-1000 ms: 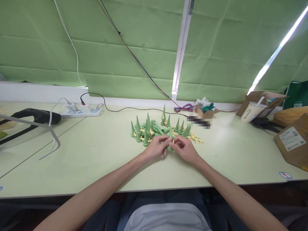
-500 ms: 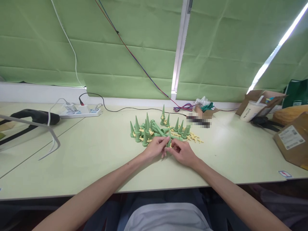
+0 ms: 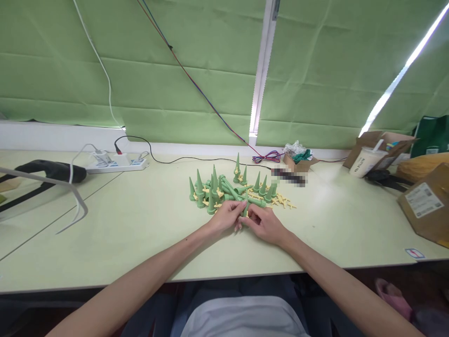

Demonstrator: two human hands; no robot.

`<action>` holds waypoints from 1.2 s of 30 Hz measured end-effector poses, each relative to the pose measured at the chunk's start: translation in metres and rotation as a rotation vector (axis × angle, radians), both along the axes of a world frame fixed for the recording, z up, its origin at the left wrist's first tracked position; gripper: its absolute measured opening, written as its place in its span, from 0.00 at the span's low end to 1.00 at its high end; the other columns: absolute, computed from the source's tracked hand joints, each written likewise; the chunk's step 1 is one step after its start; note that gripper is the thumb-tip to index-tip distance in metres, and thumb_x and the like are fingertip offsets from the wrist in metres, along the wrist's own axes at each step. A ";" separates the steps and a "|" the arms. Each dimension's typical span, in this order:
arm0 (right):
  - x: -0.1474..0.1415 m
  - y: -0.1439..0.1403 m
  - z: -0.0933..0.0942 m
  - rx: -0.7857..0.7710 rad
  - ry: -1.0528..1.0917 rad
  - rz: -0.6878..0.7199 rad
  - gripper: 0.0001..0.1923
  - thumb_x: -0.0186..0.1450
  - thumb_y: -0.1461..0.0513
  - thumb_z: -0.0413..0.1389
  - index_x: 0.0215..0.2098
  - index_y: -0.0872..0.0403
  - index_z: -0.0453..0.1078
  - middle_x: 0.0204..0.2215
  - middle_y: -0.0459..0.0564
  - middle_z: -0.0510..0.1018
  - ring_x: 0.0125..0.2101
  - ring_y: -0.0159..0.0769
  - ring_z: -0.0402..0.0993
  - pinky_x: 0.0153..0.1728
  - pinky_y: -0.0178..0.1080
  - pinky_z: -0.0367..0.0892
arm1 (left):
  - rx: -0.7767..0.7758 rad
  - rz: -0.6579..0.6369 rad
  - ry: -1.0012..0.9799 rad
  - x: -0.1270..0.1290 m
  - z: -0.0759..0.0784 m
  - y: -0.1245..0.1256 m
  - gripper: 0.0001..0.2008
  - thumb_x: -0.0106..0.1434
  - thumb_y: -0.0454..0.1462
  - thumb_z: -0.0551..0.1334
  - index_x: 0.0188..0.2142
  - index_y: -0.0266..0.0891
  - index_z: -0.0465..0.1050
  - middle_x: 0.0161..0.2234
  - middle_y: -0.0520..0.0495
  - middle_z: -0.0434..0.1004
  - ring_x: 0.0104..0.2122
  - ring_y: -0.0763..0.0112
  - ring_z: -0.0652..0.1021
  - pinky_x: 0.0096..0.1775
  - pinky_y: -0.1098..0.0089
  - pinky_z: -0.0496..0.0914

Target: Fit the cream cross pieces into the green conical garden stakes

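**Around the bench**

A white power strip (image 3: 117,162) lies at the back left of the bench (image 3: 140,234), a black cable (image 3: 168,161) running from it along the wall. Further left rests a black handle (image 3: 52,171). Green blinds (image 3: 175,70) hang behind, crossed by red and blue wires (image 3: 196,86). At the right stand a paper cup (image 3: 361,161), an open carton (image 3: 384,142) and a labelled cardboard box (image 3: 424,206).

pixel-blurred object (image 3: 289,176) beside small box, green cone (image 3: 245,209) mostly hidden between both hands
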State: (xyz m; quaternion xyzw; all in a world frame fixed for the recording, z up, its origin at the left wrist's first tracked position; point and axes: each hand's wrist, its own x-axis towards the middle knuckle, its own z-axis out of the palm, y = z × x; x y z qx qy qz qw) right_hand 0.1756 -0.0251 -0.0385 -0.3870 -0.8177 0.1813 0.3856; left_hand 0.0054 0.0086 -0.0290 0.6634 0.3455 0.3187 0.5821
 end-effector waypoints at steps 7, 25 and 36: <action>0.001 0.000 0.001 -0.006 -0.004 0.001 0.14 0.67 0.54 0.53 0.27 0.51 0.60 0.17 0.41 0.62 0.18 0.31 0.58 0.23 0.36 0.54 | 0.004 -0.007 0.009 -0.001 -0.001 0.000 0.27 0.63 0.56 0.54 0.27 0.34 0.70 0.14 0.51 0.67 0.13 0.76 0.69 0.16 0.76 0.62; 0.001 0.001 -0.001 0.009 -0.037 0.005 0.13 0.67 0.55 0.53 0.27 0.51 0.59 0.17 0.41 0.62 0.18 0.31 0.59 0.23 0.36 0.52 | 0.007 -0.009 0.032 0.000 0.001 -0.001 0.27 0.63 0.56 0.55 0.28 0.33 0.71 0.15 0.51 0.67 0.12 0.77 0.69 0.15 0.77 0.63; 0.003 0.002 0.001 0.054 -0.068 0.011 0.14 0.66 0.54 0.55 0.27 0.52 0.59 0.17 0.40 0.61 0.19 0.29 0.57 0.23 0.34 0.51 | 0.064 0.022 0.030 0.002 0.011 -0.008 0.24 0.62 0.56 0.55 0.28 0.36 0.67 0.16 0.54 0.64 0.12 0.78 0.67 0.16 0.76 0.61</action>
